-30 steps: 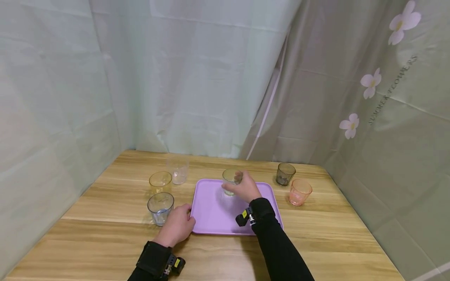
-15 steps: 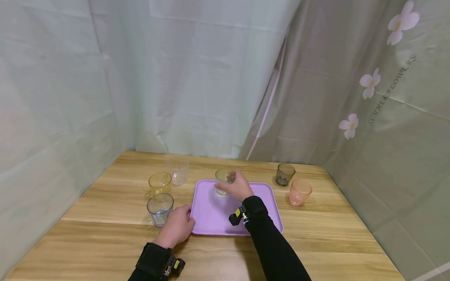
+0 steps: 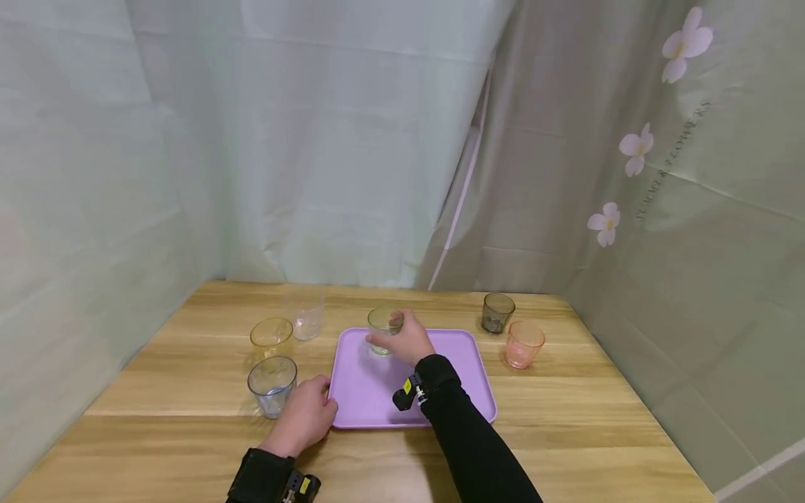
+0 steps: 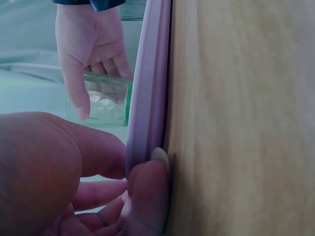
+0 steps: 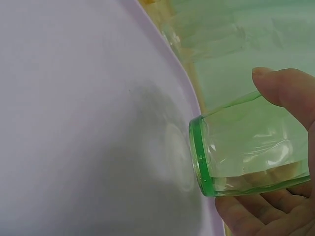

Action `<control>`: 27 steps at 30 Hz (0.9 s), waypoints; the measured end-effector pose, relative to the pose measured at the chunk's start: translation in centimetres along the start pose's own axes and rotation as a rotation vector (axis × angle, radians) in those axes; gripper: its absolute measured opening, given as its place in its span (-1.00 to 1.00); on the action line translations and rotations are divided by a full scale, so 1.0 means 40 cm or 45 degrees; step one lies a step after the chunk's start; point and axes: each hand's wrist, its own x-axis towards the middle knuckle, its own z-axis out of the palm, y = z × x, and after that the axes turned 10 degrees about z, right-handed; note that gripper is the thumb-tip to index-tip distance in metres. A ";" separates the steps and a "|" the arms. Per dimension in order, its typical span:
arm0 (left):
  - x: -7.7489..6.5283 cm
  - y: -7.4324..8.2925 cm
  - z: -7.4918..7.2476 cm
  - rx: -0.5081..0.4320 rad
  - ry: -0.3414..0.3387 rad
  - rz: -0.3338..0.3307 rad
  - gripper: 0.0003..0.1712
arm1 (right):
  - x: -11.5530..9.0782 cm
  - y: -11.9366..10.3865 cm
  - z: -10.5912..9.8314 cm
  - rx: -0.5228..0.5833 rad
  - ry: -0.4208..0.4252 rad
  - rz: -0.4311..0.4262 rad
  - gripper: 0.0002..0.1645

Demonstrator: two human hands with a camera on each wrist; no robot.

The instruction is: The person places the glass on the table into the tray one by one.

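Note:
A green-tinted glass [image 5: 256, 147] is gripped by my right hand [image 3: 402, 340], thumb on one side and fingers on the other. In the head view it is upright over the back left part of the purple tray [image 3: 371, 402]; the right wrist view has its thick base close to the tray surface. My left hand [image 3: 306, 412] pinches the tray's left rim near the front corner, thumb and fingertips on the edge in the left wrist view. Just left of that hand stands a blue-tinted glass [image 3: 272, 391].
On the left of the wooden table [image 3: 566, 440] also stand a yellow glass [image 3: 272, 335] and a clear glass [image 3: 308, 321]. A dark grey glass [image 3: 497, 314] and a pink glass [image 3: 524, 346] stand right of the tray. Curtains [image 3: 339, 175] hang behind the table.
My right hand has carried the green glass left across the tray, towards its back left corner. My left hand stays at the tray's edge. The head view has shifted slightly.

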 end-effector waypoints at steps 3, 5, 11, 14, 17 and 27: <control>-0.001 -0.004 0.001 0.000 0.000 0.003 -0.58 | -0.004 -0.007 0.008 0.004 0.007 -0.012 -0.01; 0.000 -0.005 0.001 -0.006 0.000 0.001 -0.57 | -0.005 -0.011 0.012 -0.002 0.012 -0.016 -0.01; 0.003 -0.006 -0.001 0.025 -0.004 -0.003 -0.57 | 0.001 -0.022 0.028 -0.011 -0.004 -0.016 0.02; 0.004 -0.006 -0.001 0.027 -0.015 -0.017 -0.56 | 0.002 -0.027 0.035 -0.013 -0.014 -0.010 0.03; 0.004 -0.008 0.000 0.013 -0.019 -0.024 -0.54 | 0.001 -0.030 0.041 -0.001 -0.019 -0.009 0.02; -0.006 -0.010 0.004 -0.047 0.026 0.025 -0.53 | 0.017 -0.026 0.070 -0.021 -0.004 -0.022 0.07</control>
